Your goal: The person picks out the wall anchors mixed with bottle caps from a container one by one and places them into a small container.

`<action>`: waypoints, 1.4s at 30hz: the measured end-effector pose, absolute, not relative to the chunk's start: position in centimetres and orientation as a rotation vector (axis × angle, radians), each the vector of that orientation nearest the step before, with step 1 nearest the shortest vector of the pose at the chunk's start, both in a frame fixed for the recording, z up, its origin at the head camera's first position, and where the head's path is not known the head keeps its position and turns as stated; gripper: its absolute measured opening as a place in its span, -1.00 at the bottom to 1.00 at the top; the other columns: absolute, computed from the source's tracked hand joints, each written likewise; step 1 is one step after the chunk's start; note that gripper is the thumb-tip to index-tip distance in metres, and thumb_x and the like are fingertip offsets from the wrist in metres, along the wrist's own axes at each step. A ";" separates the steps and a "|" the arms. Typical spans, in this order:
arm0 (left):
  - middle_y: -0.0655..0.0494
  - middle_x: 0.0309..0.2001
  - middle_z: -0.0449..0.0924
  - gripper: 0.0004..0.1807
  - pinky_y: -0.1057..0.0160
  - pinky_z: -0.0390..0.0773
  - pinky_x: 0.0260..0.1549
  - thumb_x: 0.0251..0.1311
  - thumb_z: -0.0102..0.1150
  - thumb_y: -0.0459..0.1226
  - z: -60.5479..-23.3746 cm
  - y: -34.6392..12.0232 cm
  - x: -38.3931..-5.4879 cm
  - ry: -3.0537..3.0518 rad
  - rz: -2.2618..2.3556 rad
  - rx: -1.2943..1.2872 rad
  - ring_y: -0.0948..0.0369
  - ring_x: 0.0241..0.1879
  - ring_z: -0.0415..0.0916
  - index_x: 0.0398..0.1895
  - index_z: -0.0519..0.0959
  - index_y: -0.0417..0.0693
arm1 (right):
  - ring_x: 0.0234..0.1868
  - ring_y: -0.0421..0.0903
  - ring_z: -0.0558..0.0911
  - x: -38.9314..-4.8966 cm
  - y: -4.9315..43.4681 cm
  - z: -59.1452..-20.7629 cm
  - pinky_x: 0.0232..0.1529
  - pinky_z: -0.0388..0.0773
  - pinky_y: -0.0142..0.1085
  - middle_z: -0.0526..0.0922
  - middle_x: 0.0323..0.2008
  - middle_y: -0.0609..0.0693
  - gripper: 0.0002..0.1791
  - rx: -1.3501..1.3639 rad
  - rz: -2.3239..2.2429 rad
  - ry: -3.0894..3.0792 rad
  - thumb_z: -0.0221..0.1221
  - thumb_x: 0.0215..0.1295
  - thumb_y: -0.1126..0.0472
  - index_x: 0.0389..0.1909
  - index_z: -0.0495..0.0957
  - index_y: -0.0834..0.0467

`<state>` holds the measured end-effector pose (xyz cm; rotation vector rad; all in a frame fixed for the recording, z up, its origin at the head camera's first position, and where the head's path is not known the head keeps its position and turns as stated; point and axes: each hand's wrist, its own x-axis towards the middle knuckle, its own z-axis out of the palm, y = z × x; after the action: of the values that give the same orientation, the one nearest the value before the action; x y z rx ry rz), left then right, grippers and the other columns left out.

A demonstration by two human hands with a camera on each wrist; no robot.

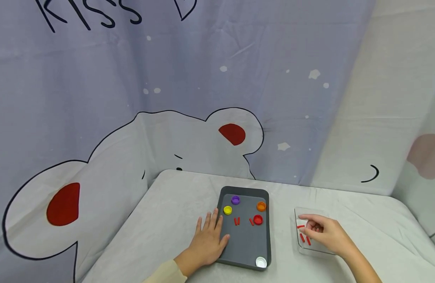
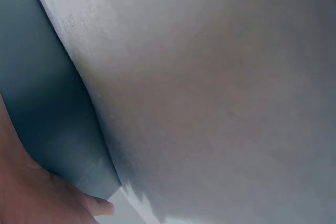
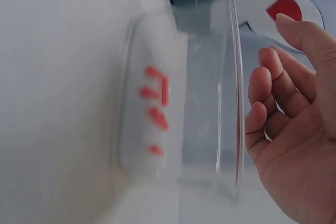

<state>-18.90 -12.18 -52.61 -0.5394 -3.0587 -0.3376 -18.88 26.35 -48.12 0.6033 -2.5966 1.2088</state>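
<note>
Over the clear box (image 3: 205, 103), the right hand (image 1: 327, 232) hung — thumb and forefinger parted, nothing pinched; red sticks (image 1: 308, 240) lay inside, others on the gray tray (image 1: 243, 245), left hand (image 1: 207, 244) spread on its edge; looked like stick-fetching, so next probably needed a neat pinch

White cloth-covered table (image 1: 167, 220); grey tray (image 1: 243, 245) flat on it; clear box (image 3: 205, 98) near tray's right side.
</note>
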 end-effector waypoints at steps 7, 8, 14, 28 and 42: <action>-0.16 0.63 -0.15 -0.23 -0.35 -0.16 0.43 0.54 -0.24 0.14 -52.9 -12.3 -19.0 -3.053 -0.328 -0.543 -0.21 0.57 -0.08 0.56 0.17 -0.21 | -0.62 -0.34 0.44 -20.2 23.5 -48.5 -0.60 0.45 -0.38 0.52 -0.55 -0.26 -0.67 0.706 1.272 -2.657 0.40 0.25 0.18 0.00 0.68 0.19; -0.17 0.63 -0.15 -0.23 -0.35 -0.15 0.43 0.54 -0.23 0.14 -52.8 -12.3 -18.9 -3.054 -0.334 -0.548 -0.22 0.56 -0.08 0.56 0.17 -0.22 | -0.60 -0.35 0.43 -20.4 23.2 -48.6 -0.60 0.45 -0.38 0.51 -0.55 -0.27 -0.68 0.715 1.260 -2.651 0.41 0.24 0.18 -0.01 0.69 0.18; -0.21 0.61 -0.11 -0.25 -0.37 -0.12 0.41 0.54 -0.20 0.11 -52.2 -12.2 -18.7 -3.047 -0.354 -0.565 -0.25 0.55 -0.05 0.54 0.20 -0.26 | -0.50 -0.38 0.43 -21.1 21.2 -48.6 -0.48 0.43 -0.42 0.50 -0.53 -0.31 -0.69 0.779 1.211 -2.600 0.43 0.21 0.19 -0.06 0.71 0.21; -0.19 0.62 -0.14 -0.23 -0.36 -0.15 0.43 0.55 -0.25 0.13 -52.2 -12.2 -18.6 -3.062 -0.345 -0.565 -0.23 0.56 -0.08 0.55 0.17 -0.25 | -0.46 -0.36 0.49 -22.8 18.0 -49.0 -0.45 0.46 -0.42 0.56 -0.47 -0.24 -0.67 0.807 1.309 -2.603 0.45 0.18 0.18 -0.05 0.70 0.19; -0.16 0.63 -0.14 -0.24 -0.33 -0.12 0.44 0.54 -0.22 0.13 -52.1 -12.2 -18.6 -3.072 -0.310 -0.549 -0.20 0.57 -0.07 0.56 0.18 -0.22 | -0.39 -0.32 0.51 -23.9 15.1 -49.4 -0.36 0.51 -0.41 0.60 -0.38 -0.13 -0.61 0.863 1.362 -2.606 0.46 0.18 0.15 -0.01 0.70 0.25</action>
<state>-18.64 -12.16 -52.10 -0.5494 -3.0725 -0.3099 -23.89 15.06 -49.44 0.8628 -2.6060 1.3620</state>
